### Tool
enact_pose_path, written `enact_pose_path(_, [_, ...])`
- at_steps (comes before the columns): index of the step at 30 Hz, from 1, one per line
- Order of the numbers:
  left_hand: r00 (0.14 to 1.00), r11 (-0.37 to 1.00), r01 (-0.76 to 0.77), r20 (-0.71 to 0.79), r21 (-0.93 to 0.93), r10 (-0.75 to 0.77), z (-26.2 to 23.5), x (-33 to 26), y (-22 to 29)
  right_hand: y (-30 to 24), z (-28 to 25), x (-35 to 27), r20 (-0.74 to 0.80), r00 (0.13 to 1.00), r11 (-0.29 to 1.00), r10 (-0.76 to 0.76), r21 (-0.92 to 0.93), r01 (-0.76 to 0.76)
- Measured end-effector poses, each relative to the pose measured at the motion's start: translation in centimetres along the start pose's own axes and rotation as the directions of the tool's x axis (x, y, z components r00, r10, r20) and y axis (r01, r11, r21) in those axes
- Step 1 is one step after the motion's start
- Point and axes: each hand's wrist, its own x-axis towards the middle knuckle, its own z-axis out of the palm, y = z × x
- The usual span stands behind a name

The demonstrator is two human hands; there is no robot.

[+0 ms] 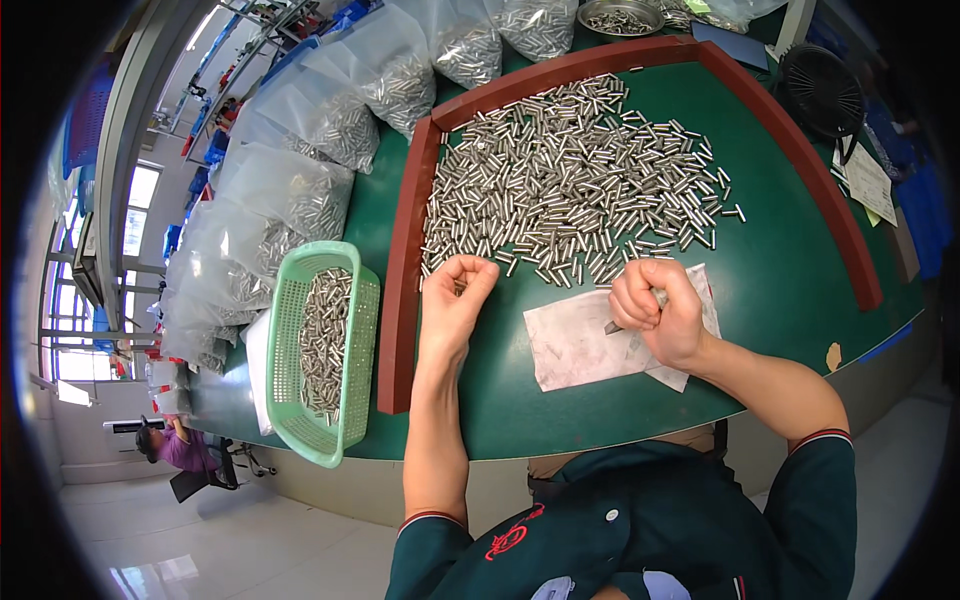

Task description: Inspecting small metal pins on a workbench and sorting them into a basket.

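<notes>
A broad heap of short silvery metal pins (570,170) lies loose on the green tabletop. By the heap's near left edge, my left hand (452,305) is closed with its fingers curled; a small glint shows between them, too little to name. My right hand (660,312) is a fist above a smudged white cloth (570,350). Grey metal shows at both sides of that fist, looking like the ends of metal pins; the rest is hidden by the fingers. The cloth lies flat, partly under the right hand.
A dark red raised border (402,290) frames the heap on three sides. Left of it stands a green plastic basket (365,360) holding more pins. Several clear bags of pins (310,190) line the table's far left. A black fan (820,90) stands at far right. Another person (185,445) sits far left.
</notes>
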Motion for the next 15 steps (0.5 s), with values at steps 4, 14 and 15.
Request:
enact_pose_path(4, [0.968, 0.79, -0.16, -0.063, 0.592, 0.244, 1.2, 0.1, -0.7, -0.1, 0.1, 0.1, -0.006, 1.0, 1.0, 0.002, 0.0, -0.002])
enact_pose_path(14, [0.89, 0.813, 0.276, 0.455, -0.512, -0.015, 0.8, 0.0, -0.4, 0.0, -0.2, 0.0, -0.005, 1.0, 1.0, 0.003, 0.007, -0.003])
enact_pose_path(15, [0.881, 0.772, 0.303, 0.474, -0.558, -0.004, 1.0, -0.2, -0.5, 0.0, -0.1, 0.0, -0.006, 1.0, 1.0, 0.006, 0.014, -0.006])
